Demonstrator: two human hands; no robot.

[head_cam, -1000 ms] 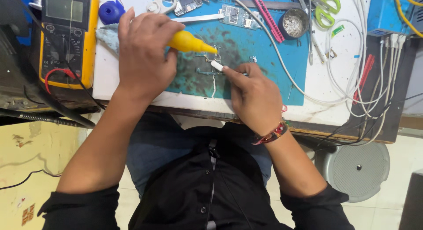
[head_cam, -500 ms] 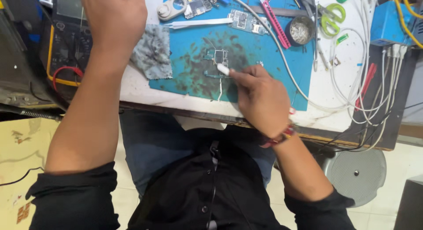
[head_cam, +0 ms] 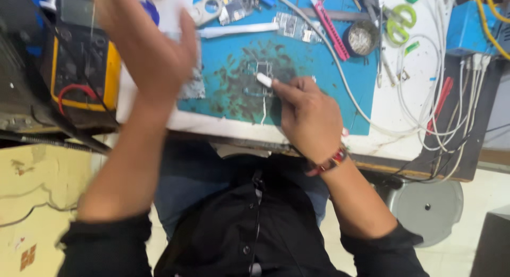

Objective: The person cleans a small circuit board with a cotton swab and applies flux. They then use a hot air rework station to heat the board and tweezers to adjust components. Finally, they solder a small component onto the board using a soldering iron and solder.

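Stained blue mat (head_cam: pixel 319 70), yellow multimeter (head_cam: pixel 79 59), green scissors (head_cam: pixel 397 21).

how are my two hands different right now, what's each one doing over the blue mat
The right hand is low on the blue mat, fingers pinched on a small white piece pressed against a small circuit board. The left hand is raised above the bench, open and blurred, holding nothing visible, near the yellow multimeter. The right wrist wears a red band; the left wrist is bare. Both arms have black sleeves pushed up.
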